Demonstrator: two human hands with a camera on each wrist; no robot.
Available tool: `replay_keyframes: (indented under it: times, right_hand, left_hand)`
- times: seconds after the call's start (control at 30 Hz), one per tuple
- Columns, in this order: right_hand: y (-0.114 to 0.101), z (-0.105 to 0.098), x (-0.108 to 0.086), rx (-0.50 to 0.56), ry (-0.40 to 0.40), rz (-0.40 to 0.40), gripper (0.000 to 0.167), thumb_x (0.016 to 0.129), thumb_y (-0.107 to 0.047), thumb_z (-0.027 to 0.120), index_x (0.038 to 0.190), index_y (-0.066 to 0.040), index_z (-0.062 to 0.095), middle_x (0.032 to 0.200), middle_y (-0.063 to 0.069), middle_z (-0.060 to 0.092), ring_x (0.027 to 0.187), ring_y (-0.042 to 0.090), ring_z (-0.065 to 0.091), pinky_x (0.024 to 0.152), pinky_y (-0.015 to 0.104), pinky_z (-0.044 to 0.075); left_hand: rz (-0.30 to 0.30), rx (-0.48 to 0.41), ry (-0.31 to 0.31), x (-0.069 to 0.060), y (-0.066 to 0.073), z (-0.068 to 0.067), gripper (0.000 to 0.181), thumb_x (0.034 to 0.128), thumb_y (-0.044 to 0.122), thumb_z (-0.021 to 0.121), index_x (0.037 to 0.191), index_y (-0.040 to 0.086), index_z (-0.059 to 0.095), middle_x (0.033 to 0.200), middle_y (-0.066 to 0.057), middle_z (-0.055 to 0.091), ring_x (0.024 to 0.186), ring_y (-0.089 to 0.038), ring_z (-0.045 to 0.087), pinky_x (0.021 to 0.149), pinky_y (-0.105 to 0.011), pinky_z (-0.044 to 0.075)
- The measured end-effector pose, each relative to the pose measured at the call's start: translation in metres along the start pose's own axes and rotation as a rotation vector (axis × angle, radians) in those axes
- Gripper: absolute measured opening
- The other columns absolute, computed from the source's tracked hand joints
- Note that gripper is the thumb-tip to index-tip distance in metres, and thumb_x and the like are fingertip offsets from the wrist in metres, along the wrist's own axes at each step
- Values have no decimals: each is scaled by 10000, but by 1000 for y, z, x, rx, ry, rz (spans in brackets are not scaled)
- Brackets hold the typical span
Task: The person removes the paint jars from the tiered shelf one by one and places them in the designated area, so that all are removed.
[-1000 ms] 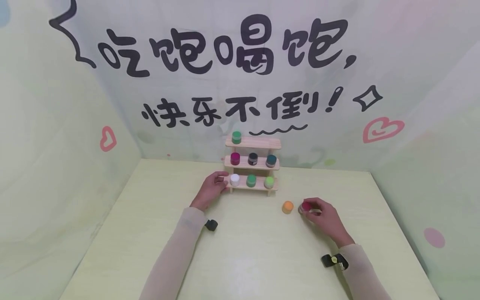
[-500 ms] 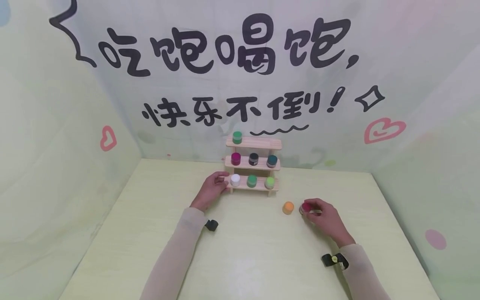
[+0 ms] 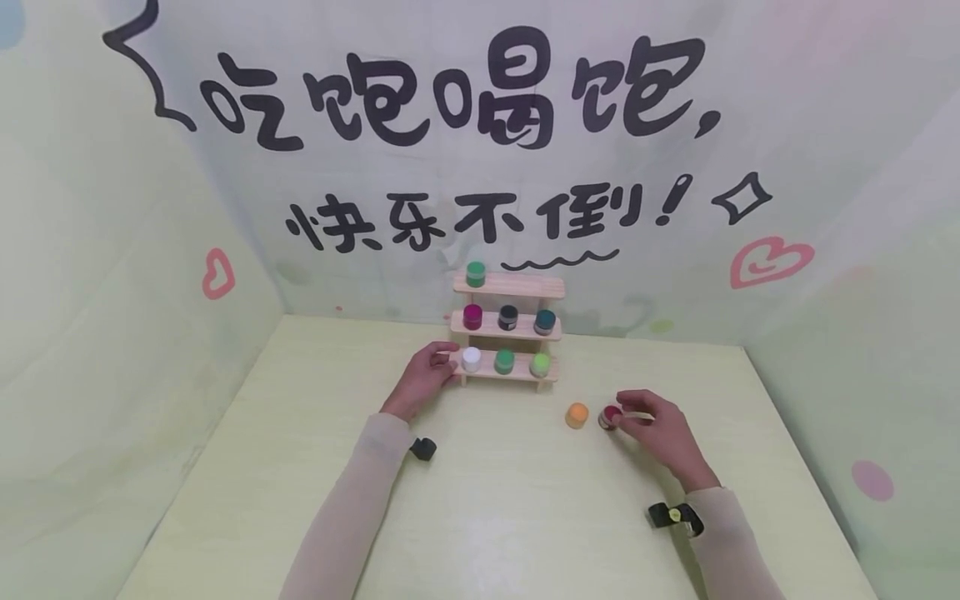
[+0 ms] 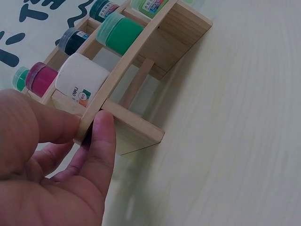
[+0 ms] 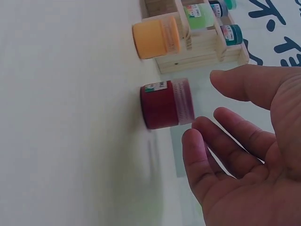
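A three-tier wooden rack [image 3: 510,286] stands at the back of the table, bearing several small paint jars. My left hand [image 3: 422,382] pinches the left end of its lowest shelf [image 4: 120,75], beside the white jar [image 4: 81,79]. To the right of the rack, a dark red jar [image 5: 161,104] stands on the table. Around it but apart, the fingers of my right hand [image 5: 249,141] are spread and hold nothing. Just left of the red jar is an orange jar [image 3: 577,416].
The top shelf carries one green jar [image 3: 476,274]; the middle one has magenta [image 3: 472,317], black [image 3: 507,317] and teal [image 3: 544,322] jars. Green [image 3: 504,362] and lime [image 3: 540,364] jars share the lowest shelf with the white one. A printed cloth [image 3: 360,167] hangs behind.
My right hand has let go of the red jar, its fingers spreading and drawing slightly back to the right. The left hand keeps its grip on the rack.
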State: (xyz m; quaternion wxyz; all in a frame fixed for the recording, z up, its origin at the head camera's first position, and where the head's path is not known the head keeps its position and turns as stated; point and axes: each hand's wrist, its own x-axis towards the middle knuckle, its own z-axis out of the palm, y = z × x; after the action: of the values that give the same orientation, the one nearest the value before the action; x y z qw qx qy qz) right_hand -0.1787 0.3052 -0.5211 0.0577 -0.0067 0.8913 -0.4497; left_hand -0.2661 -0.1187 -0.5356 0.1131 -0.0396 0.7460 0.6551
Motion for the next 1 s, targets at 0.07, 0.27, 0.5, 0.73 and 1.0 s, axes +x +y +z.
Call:
replay_keyframes:
  times: [0.07,0.27,0.5,0.73,1.0]
  right_hand:
    - [-3,-2,1,2,7,-13,561,987,-400,761,1429,-87,613,1425,184,652,1277,380,658,981,398,649]
    - [-11,-4,7,7,28,-47,527,997,-380,752,1419,-90,625,1422,176,657,1269,368,663,951,205,617]
    - [-24,-2,15,22,40,-91,469,1010,-344,738,1385,-81,643,1392,185,669,1286,339,628,909,33,517]
    - [-38,4,21,48,45,-104,453,1013,-328,735,1378,-73,651,1369,197,682,1268,341,638,913,35,508]
    - [-49,15,30,52,38,-125,440,1019,-342,724,1375,-93,653,1360,176,690,1251,308,649,1038,278,604]
  left_hand:
    - [-4,-5,-1,0,0,0,350,1052,64,613,1395,135,611,1237,-159,662,1047,-207,686,946,-304,653]
    - [7,-27,-1,3,-2,0,362,1043,38,615,1398,111,610,1200,-154,647,1018,-195,690,928,-294,657]
    - [18,-72,-4,4,-5,1,371,1036,6,612,1397,88,608,1140,-126,587,1007,-177,655,940,-301,657]
    - [11,-59,-5,5,-3,1,365,1038,22,617,1394,106,615,1167,-136,593,1024,-186,662,967,-333,654]
    - [28,-19,0,5,-5,0,366,1031,39,628,1390,105,616,1230,-147,572,1074,-214,662,949,-306,656]
